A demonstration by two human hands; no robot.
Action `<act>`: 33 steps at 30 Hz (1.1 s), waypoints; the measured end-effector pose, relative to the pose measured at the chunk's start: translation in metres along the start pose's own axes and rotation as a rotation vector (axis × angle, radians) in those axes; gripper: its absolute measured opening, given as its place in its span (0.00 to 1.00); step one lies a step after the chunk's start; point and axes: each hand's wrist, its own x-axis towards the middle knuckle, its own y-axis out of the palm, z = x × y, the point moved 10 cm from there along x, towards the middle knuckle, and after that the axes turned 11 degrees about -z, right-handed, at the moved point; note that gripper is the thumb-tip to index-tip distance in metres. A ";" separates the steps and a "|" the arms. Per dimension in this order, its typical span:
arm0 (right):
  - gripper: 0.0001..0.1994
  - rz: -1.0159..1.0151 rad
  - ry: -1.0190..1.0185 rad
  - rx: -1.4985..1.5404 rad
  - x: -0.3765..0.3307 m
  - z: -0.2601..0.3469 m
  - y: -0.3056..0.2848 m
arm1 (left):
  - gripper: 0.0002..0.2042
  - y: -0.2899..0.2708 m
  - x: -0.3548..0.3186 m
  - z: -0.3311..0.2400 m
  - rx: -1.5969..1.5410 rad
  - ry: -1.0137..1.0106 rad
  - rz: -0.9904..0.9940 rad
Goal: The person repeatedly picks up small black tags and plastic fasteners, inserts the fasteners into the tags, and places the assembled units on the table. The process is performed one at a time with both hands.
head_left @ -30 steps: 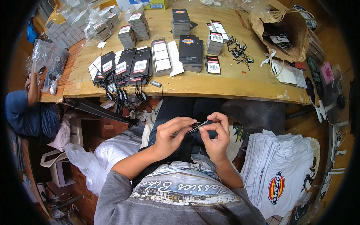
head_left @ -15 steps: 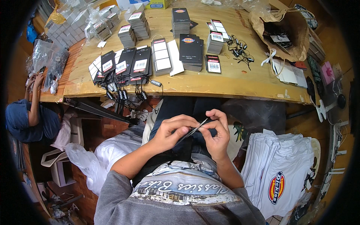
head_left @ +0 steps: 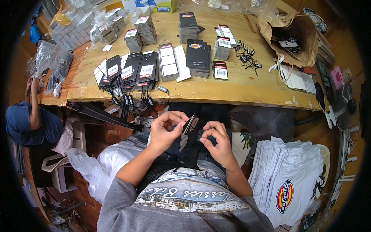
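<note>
Both forearms rise from the lower edge and meet over the lap, just below the table's front edge. The left hand [head_left: 164,129] is curled, its thumb and fingertips pinching a small stack of black hang tags [head_left: 188,127] that tilts up toward one o'clock. The right hand [head_left: 217,142] sits just at four o'clock of the tags, fingers bent inward and pinched together; whether it grips a string or anything else cannot be told.

At twelve o'clock lies the wooden table [head_left: 247,91]. Along its near edge, at eleven o'clock from the hands, a fanned row of black tags with white barcode labels [head_left: 129,71] overhangs the rim with cords dangling. Just right of it lies a long white-panelled tag pile [head_left: 168,67], then a taller black tag stack [head_left: 198,58] and a single barcode tag [head_left: 220,70]. A tangle of black cords [head_left: 246,56] lies at one o'clock, and beyond it an open brown paper bag [head_left: 291,36].

At four o'clock a pile of folded white shirts [head_left: 288,179] carries a round red-and-yellow emblem. At nine o'clock another person in a blue top [head_left: 27,123] sits by the table's end.
</note>
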 end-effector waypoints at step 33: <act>0.05 -0.132 0.266 0.562 0.012 0.001 -0.006 | 0.09 0.022 -0.016 0.007 0.033 -0.193 0.104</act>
